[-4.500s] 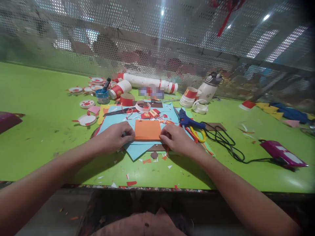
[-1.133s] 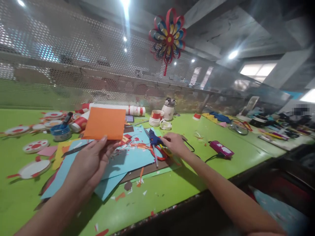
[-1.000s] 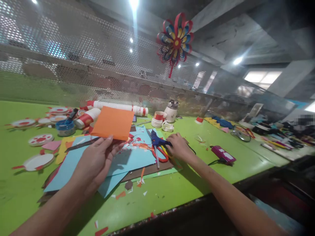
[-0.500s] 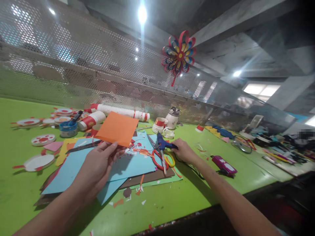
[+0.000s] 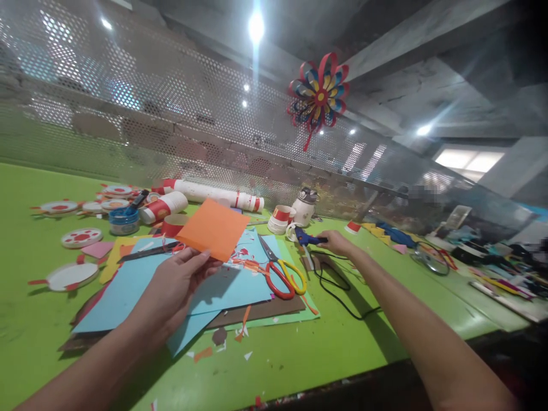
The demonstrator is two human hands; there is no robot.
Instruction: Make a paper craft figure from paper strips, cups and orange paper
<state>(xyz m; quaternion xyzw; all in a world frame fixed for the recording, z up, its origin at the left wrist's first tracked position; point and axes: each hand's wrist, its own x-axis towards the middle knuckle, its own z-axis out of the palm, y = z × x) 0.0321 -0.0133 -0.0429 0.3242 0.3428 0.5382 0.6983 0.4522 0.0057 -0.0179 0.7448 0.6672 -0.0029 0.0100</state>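
The left hand (image 5: 178, 290) pinches a flat, square sheet of orange paper (image 5: 216, 228) by its near edge, thumb on top and fingers under it. The orange paper is tilted, up above a pile of light blue paper sheets (image 5: 231, 294) on the shiny green table (image 5: 342, 359). The right hand (image 5: 339, 244) is closed around the end of the handle of a blue plastic glue gun (image 5: 305, 236). The gun is to the right of the pile, and a thin black cord (image 5: 362, 318) loops on the table below it.

Big metal scissors with one red and one yellow handle (image 5: 274, 261) lie on the right side of the pile, between the two hands. Little red, white and orange paper bits (image 5: 248, 264) lie near them. Behind the gun stands a white bottle with a dark lid (image 5: 304, 208).
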